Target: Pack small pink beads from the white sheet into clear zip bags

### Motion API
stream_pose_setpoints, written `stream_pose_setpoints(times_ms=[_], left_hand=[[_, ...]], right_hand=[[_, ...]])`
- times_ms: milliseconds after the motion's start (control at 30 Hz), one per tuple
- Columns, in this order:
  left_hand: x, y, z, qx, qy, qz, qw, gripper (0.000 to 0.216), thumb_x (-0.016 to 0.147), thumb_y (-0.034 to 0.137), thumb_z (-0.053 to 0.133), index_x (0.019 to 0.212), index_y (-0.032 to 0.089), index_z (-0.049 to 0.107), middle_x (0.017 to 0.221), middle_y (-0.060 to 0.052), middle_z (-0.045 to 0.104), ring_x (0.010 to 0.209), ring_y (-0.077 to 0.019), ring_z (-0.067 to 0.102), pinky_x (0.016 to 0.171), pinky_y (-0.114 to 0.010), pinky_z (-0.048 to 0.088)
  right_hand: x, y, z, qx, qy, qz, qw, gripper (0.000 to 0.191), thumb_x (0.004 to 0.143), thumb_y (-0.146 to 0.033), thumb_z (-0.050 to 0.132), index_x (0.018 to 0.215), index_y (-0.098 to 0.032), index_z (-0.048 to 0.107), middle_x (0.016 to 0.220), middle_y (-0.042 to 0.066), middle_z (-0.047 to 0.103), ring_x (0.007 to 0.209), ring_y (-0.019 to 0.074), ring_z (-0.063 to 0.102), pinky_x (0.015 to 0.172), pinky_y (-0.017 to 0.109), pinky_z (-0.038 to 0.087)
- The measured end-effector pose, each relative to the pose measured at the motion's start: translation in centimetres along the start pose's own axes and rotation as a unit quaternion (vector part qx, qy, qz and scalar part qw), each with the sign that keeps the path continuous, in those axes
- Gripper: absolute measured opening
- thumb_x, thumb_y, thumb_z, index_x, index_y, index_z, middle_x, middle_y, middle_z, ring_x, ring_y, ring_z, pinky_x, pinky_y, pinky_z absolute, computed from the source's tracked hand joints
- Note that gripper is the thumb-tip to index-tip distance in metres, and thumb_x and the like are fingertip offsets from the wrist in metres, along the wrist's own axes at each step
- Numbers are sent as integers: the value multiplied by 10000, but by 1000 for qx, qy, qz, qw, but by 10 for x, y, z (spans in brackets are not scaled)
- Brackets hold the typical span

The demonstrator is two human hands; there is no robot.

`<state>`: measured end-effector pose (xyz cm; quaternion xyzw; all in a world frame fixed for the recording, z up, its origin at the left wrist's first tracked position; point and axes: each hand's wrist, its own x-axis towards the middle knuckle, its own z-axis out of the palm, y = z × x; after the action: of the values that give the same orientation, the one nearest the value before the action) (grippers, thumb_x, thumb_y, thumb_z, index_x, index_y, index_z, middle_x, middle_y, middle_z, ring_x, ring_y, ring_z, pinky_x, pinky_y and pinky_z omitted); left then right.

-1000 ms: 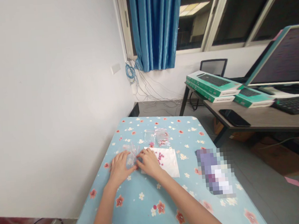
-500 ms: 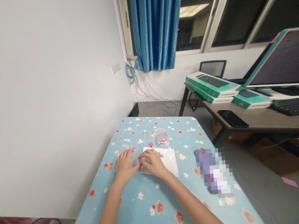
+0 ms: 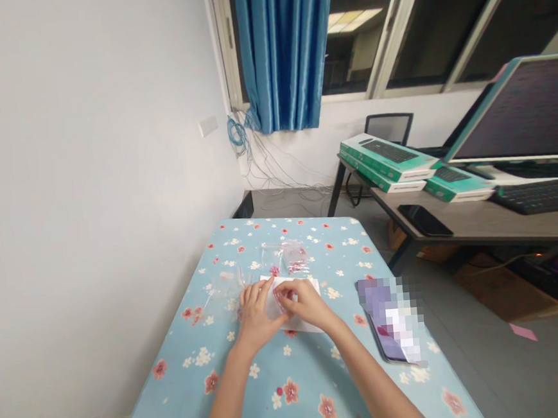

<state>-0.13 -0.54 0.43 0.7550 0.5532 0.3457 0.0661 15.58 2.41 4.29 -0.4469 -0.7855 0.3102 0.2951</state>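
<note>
One clear bag is lying far left on the table, just beside the left hand. That hand is resting across the left part of the white sheet, thumb pointing right; whether its grip is holding anything: cannot tell. Small pink pieces are showing over the sheet, right of the left hand, at the right hand's fingertips: right is lying nearer. Its thumb and forefinger are bending together; a pinch is not confirmable. Pieces' long axis: too hidden.
</note>
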Motion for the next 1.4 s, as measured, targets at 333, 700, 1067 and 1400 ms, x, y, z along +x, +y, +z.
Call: stream_pose_setpoints(times_ms=[333, 700, 1067, 1400], left_hand=[[-3, -5, -16, 15, 20, 14, 1000, 677, 639, 454, 738, 1239, 238, 512, 1132, -79, 580, 1053, -267, 521, 930, -423, 370], [-6, 0, -18, 71, 100, 107, 987, 437, 793, 325, 596, 1212, 217, 540, 1051, -83, 673, 988, -235, 601, 950, -387, 388], [-4, -3, -15, 47, 101, 92, 990, 454, 759, 231, 561, 1212, 205, 538, 1100, -92, 659, 1028, -243, 597, 949, -405, 411], [-5, -10, -16, -57, 144, -43, 987, 439, 751, 395, 679, 1144, 232, 570, 1087, -79, 668, 1012, -234, 615, 883, -403, 496]], right_hand=[[-4, -18, -2, -70, 5, -7, 997, 278, 806, -143, 516, 1016, -219, 682, 839, 22, 711, 799, 170, 604, 839, 329, 336], [-5, -30, -11, -54, -110, -46, 991, 219, 845, -145, 445, 771, -185, 646, 704, -4, 642, 681, 136, 551, 775, 280, 348], [-9, -25, -8, -49, -110, -51, 991, 310, 888, -236, 464, 1181, -218, 563, 1005, 44, 668, 921, 190, 585, 890, 342, 353], [-4, 1, -33, -158, 31, -16, 987, 198, 878, -290, 534, 1026, -253, 660, 1066, 59, 632, 1062, 241, 499, 878, 367, 361]])
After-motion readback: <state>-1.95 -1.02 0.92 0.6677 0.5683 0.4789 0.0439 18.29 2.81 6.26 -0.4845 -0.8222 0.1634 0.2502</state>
